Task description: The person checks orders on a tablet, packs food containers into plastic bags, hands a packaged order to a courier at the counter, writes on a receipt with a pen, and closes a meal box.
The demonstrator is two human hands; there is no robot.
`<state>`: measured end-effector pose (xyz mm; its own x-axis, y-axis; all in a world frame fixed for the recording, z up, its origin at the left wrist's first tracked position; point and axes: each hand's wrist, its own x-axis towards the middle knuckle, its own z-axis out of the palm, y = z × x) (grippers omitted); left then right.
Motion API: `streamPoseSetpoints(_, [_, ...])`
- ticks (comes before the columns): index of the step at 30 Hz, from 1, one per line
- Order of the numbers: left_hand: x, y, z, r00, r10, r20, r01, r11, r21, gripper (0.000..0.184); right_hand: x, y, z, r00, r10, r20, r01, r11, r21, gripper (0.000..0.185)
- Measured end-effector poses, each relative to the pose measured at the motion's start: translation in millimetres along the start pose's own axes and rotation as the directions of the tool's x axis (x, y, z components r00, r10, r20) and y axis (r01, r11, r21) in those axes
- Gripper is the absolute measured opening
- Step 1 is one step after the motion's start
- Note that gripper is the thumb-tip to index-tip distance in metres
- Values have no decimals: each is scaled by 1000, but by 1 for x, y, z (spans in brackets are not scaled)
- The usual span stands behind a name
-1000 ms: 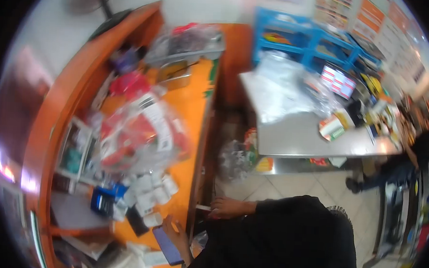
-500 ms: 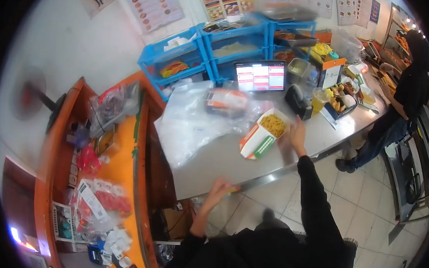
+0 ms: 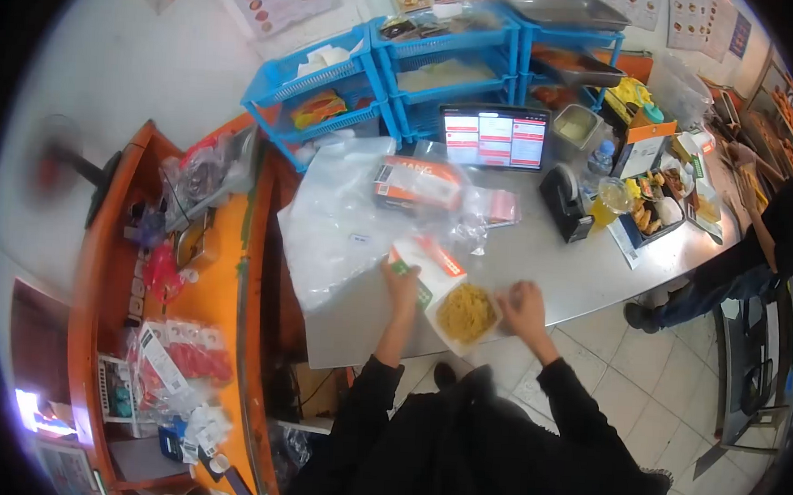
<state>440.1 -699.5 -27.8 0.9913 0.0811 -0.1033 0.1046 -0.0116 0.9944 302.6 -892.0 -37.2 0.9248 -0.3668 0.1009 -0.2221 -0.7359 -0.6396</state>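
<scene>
A white, orange and green takeaway box (image 3: 429, 265) stands at the table's front edge with its lid folded back to the upper left. Yellow noodles (image 3: 465, 314) fill its tray part. My left hand (image 3: 401, 288) is closed around the lid's left side. Just right of the tray, my right hand (image 3: 525, 310) has its fingers curled together near the rim. Whether those fingers pinch anything is too small to tell.
Clear plastic bags (image 3: 335, 217) and an orange-white pack (image 3: 418, 184) lie behind the box. Farther back are a lit tablet (image 3: 494, 138), a black dispenser (image 3: 565, 203) and blue stacked baskets (image 3: 441, 75). A person in dark clothes (image 3: 765, 231) stands at the right.
The noodle box has come nearer and turned, its lid now pointing away to the upper left. My left hand has risen from the table edge and taken hold of the lid. My right hand's fingers have curled.
</scene>
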Motion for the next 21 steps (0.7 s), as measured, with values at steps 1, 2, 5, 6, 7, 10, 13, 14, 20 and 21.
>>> streamPoseSetpoints(1, [-7, 11, 1, 999, 23, 34, -23, 1000, 4, 60, 19, -4, 1, 991, -99, -87, 109, 987, 117, 43])
streamPoseSetpoints(2, [-14, 17, 1, 999, 16, 35, -16, 1000, 1, 60, 36, -8, 1, 965, -184, -185, 223, 950, 220, 48])
streamPoseSetpoints(5, [-28, 30, 4, 903, 366, 226, -418, 868, 266, 55, 60, -73, -14, 955, -288, 67, 246, 900, 360, 52])
streamPoseSetpoints(6, [-26, 34, 3, 906, 360, 222, -411, 874, 259, 55, 67, -83, -7, 961, -240, 136, 200, 946, 256, 52])
streamPoseSetpoints(7, [-20, 38, -1, 846, 432, 313, -522, 792, 318, 53, 74, -89, -4, 963, -186, 197, 158, 976, 148, 52])
streamPoseSetpoints(10, [1, 76, -24, 780, 377, 500, -605, 659, 446, 47, 94, -73, -19, 923, -344, 171, 318, 934, 160, 49])
streamPoseSetpoints(13, [6, 93, -46, 551, 267, 790, -727, 619, 298, 40, 87, -55, -31, 875, -465, 135, 454, 884, 110, 45])
streamPoseSetpoints(14, [1, 87, -52, 431, 391, 813, -855, 464, 230, 43, 80, -50, -35, 834, -537, 124, 538, 842, 29, 44])
streamPoseSetpoints(20, [-50, 13, -74, 42, 404, 914, -990, 138, -15, 37, -4, -14, -21, 860, -468, 205, 476, 879, 11, 46])
streamPoseSetpoints(21, [-58, 5, -75, 39, 405, 914, -990, 140, -20, 37, -10, -17, -20, 862, -463, 205, 472, 882, 8, 46])
